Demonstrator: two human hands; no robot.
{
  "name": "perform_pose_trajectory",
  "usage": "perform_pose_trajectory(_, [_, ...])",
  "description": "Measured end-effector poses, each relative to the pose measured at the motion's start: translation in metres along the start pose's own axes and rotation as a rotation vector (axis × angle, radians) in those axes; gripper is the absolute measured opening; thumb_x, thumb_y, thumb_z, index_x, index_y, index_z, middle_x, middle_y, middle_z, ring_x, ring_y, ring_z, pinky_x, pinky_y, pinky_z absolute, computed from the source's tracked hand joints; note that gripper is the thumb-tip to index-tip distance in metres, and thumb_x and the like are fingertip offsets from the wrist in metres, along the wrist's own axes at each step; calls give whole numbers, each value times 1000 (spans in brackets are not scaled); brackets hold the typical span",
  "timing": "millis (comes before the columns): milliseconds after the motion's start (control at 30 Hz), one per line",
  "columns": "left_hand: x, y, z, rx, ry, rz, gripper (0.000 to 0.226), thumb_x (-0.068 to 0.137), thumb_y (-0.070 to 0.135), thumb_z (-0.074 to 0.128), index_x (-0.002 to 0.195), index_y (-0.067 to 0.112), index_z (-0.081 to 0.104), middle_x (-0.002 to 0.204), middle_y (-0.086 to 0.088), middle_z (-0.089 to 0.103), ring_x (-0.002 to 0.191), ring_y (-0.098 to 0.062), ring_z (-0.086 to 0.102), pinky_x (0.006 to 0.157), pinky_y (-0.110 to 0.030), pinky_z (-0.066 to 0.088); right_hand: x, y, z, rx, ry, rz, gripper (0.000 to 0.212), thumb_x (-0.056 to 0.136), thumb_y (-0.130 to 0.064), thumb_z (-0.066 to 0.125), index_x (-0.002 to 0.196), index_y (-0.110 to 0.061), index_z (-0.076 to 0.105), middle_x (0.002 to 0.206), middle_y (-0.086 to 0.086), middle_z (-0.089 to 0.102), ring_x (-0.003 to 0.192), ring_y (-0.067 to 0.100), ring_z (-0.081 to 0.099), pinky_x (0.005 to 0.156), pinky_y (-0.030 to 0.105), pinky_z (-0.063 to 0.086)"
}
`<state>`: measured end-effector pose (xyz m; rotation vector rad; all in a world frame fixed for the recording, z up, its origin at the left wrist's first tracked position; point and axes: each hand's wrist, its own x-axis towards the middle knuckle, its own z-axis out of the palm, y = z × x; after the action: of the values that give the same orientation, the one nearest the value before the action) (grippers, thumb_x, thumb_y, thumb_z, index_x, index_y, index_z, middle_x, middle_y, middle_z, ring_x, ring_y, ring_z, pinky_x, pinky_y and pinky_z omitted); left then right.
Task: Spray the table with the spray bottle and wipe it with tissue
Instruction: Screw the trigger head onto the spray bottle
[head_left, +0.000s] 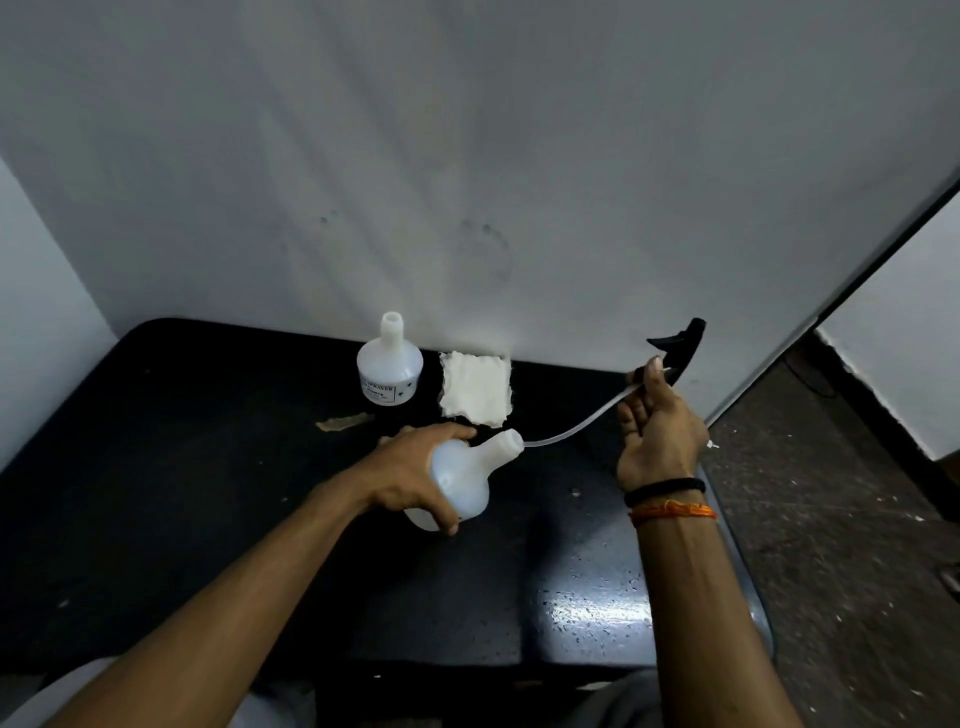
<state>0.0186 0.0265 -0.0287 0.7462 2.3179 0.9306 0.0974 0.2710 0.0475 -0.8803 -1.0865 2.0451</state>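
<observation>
My left hand (415, 473) grips a white plastic spray bottle body (467, 480), tilted with its open neck pointing right, above the black table (182, 467). My right hand (657, 426) holds the black spray head (680, 345) up and to the right. Its clear dip tube (571, 423) curves down with its end at the bottle's neck. A folded white tissue (474, 388) lies flat near the table's back edge.
A second white bottle (389, 364) without a cap stands upright left of the tissue, by the grey wall. A small brown scrap (343, 422) lies on the table. Droplets speckle the table's right part (587, 597). The floor (831, 519) is to the right.
</observation>
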Motion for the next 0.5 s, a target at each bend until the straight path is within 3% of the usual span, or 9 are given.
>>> perform_pose_trajectory(100, [0, -6, -5, 29, 58, -66, 114, 36, 44, 91, 137, 55, 39, 129, 1, 43, 119, -26, 44, 106, -43, 44, 0, -1, -3, -9, -24, 50, 12, 89, -28, 72, 92, -17, 67, 96, 4, 69, 81, 12, 65, 75, 26, 51])
perform_pose_trajectory(233, [4, -11, -8, -21, 137, -102, 116, 33, 43, 91, 137, 47, 42, 133, 1, 46, 123, -24, 44, 106, -43, 46, -1, -3, -3, -33, -11, 104, 15, 87, -26, 74, 94, -14, 67, 89, 4, 70, 81, 14, 69, 70, 26, 53])
perform_pose_trajectory(400, [10, -14, 4, -77, 206, -131, 117, 31, 48, 90, 138, 43, 43, 137, 2, 48, 127, -24, 44, 108, -45, 44, -4, -5, -7, -190, -52, 181, 33, 87, -26, 73, 111, -6, 67, 94, 11, 70, 75, 14, 67, 70, 26, 53])
perform_pose_trajectory(500, [17, -11, 13, -139, 270, -124, 115, 32, 49, 92, 136, 36, 46, 133, 4, 52, 122, -23, 51, 103, -45, 48, -6, -4, -6, -222, -82, 212, 36, 86, -27, 74, 113, -4, 67, 86, 9, 70, 67, 13, 65, 65, 26, 51])
